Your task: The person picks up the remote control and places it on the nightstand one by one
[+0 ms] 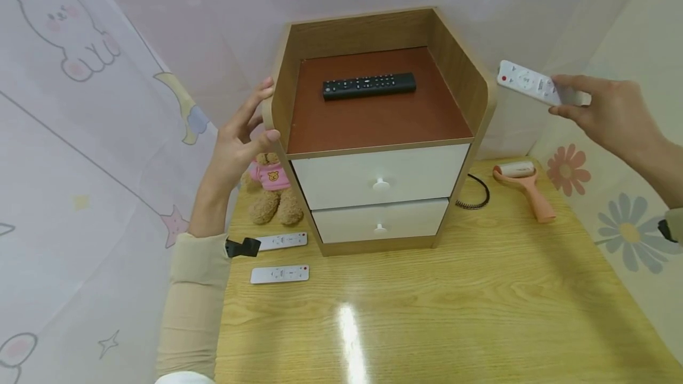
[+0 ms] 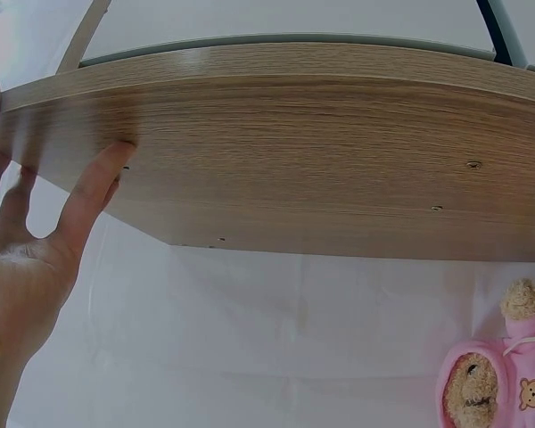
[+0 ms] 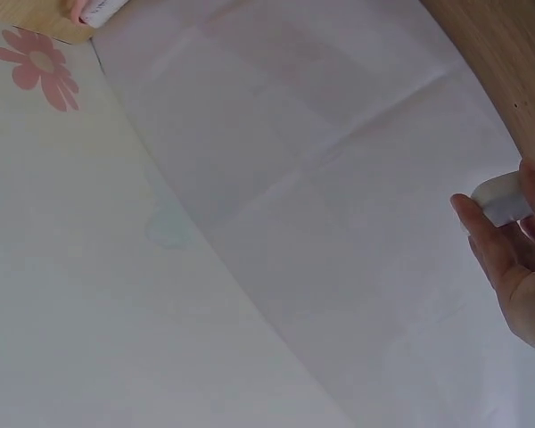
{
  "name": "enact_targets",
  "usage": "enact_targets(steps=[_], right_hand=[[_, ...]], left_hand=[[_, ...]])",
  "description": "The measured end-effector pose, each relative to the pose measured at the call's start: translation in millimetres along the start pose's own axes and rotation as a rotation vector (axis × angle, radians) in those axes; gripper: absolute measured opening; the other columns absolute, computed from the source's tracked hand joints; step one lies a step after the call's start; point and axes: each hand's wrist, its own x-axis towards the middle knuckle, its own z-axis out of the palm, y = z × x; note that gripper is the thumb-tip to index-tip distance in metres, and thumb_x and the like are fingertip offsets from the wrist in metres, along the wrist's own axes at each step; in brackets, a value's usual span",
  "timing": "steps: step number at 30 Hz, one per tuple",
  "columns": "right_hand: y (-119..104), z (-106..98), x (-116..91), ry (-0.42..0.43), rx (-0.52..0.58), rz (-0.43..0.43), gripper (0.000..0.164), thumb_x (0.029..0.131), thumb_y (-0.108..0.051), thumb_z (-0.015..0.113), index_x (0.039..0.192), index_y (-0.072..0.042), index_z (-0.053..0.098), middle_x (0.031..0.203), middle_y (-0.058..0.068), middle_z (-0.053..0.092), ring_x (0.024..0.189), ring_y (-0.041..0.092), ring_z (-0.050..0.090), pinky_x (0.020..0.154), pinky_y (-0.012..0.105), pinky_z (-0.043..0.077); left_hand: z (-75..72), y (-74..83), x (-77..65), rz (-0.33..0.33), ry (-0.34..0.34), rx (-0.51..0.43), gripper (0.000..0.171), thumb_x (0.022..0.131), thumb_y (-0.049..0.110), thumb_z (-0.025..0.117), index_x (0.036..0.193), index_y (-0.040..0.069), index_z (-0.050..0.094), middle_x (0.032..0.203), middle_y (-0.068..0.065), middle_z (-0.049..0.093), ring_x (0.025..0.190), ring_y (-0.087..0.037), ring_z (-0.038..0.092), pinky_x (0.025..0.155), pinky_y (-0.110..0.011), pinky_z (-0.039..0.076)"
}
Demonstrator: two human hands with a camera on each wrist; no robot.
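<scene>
Head view: right hand [image 1: 613,105] is pinching a white remote [image 1: 525,80] by one end, the rest jutting past the fingertips toward the cabinet [image 1: 341,185]; loosening would be risking a drop. Left hand [image 1: 235,138], fingers lying spread, is touching the cabinet's side; hard pushing could be shifting it. Right fingers are covering the remote's end; right wrist view is cropping it. Below left fingers, a teddy bear [image 1: 274,178] is showing only partly.
</scene>
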Motion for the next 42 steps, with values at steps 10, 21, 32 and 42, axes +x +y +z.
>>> enact_targets(steps=[10, 21, 32, 42], right_hand=[[-6.3, -17.3, 13.0, 0.028, -0.023, -0.01, 0.05, 0.073, 0.004, 0.08, 0.12, 0.006, 0.063, 0.104, 0.035, 0.062, 0.054, 0.016, 0.044, 0.049, 0.009, 0.023], [-18.9, -35.8, 28.8, 0.058, -0.032, -0.006, 0.051, 0.074, 0.004, 0.079, 0.122, 0.005, 0.062, 0.11, 0.035, 0.06, 0.065, 0.019, 0.059, 0.057, 0.001, 0.02], [-33.7, -52.4, 45.6, 0.087, -0.082, -0.022, 0.05, 0.074, -0.002, 0.081, 0.122, 0.0, 0.064, 0.104, 0.034, 0.061, 0.053, -0.024, 0.026, 0.041, 0.015, 0.02], [-54.9, -57.0, 56.1, 0.05, -0.045, -0.085, 0.05, 0.077, 0.003, 0.077, 0.124, 0.004, 0.061, 0.115, 0.031, 0.06, 0.083, 0.052, 0.062, 0.057, 0.012, 0.025]], left_hand=[[-0.8, -2.7, -0.5, -0.001, -0.003, -0.026, 0.058, 0.092, 0.005, 0.064, 0.145, 0.008, 0.042, 0.157, -0.003, 0.028, 0.124, -0.039, 0.045, 0.071, -0.028, 0.058], [0.0, 0.2, 0.6, -0.027, -0.009, -0.01, 0.058, 0.092, 0.003, 0.062, 0.146, 0.008, 0.04, 0.157, -0.001, 0.027, 0.122, -0.038, 0.047, 0.073, -0.027, 0.057], [-0.1, -0.1, 1.1, 0.002, -0.014, -0.016, 0.059, 0.093, 0.005, 0.062, 0.147, 0.007, 0.039, 0.158, -0.003, 0.026, 0.124, -0.04, 0.046, 0.072, -0.028, 0.058], [0.7, 0.0, 0.2, -0.015, 0.009, -0.062, 0.058, 0.091, 0.005, 0.065, 0.144, 0.008, 0.044, 0.157, -0.003, 0.029, 0.127, -0.04, 0.044, 0.072, -0.03, 0.058]])
